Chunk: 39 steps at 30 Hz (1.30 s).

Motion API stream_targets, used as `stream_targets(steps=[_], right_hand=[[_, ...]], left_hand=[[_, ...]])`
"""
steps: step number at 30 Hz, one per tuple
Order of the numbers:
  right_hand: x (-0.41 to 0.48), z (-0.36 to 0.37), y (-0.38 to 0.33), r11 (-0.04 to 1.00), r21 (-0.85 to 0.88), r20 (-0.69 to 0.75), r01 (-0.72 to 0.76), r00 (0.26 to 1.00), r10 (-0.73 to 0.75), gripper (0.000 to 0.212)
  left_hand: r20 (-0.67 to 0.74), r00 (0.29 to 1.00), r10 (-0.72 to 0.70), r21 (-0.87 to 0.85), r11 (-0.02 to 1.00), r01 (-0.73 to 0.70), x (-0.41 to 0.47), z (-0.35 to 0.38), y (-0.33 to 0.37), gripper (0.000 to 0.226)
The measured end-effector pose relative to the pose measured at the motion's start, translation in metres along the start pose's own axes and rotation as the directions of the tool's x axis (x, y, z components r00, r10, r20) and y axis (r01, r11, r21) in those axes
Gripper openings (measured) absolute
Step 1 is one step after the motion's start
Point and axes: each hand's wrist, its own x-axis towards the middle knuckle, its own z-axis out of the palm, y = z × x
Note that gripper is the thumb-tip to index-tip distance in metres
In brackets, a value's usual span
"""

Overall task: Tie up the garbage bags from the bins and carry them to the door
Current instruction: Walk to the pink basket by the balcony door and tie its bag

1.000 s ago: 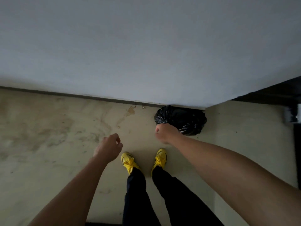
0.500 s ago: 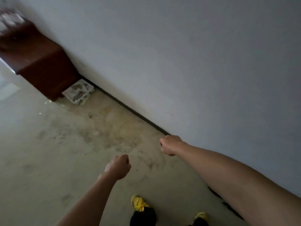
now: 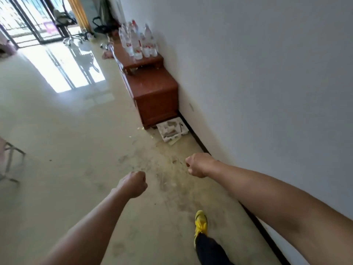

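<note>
No garbage bag and no bin appear in the head view. My left hand is stretched out in front of me over the stained floor, curled into a fist with nothing in it. My right hand is also a closed, empty fist, held a little further forward and nearer the white wall. One yellow shoe and a dark trouser leg show below my right arm.
A brown wooden cabinet stands against the white wall, with several water bottles on its lower part. White foam packing lies at its near end. A metal-legged stool sits at left. Office chairs stand by the bright glass doors.
The view has swung left, away from the black tied bag by the wall, to look down the room. Both fists stay closed and empty; I have stepped forward.
</note>
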Motion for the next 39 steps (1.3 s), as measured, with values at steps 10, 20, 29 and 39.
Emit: stream_targets(steps=[10,20,29,39], right_hand=[[0.301,-0.176,-0.087,0.931,-0.189,-0.083,0.314,0.939,-0.333,0.034],[0.538,-0.291,-0.239,0.810,-0.284,0.005,0.513,0.846,-0.534,0.028],[0.739,-0.427,-0.347,0.869,-0.247,-0.083,0.428,0.885,-0.459,0.027],[0.963,-0.569,-0.417,0.889,-0.250,-0.112,0.384,0.900,-0.421,0.030]], left_hand=[[-0.104,0.921,-0.375,-0.173,0.919,0.355,0.160,-0.153,-0.157,0.022],[-0.034,0.832,-0.554,-0.231,0.814,0.533,0.283,-0.235,-0.334,0.026],[-0.063,0.829,-0.556,-0.238,0.815,0.528,0.444,-0.374,-0.523,0.023],[-0.130,0.880,-0.458,-0.228,0.877,0.423,0.669,-0.531,-0.665,0.024]])
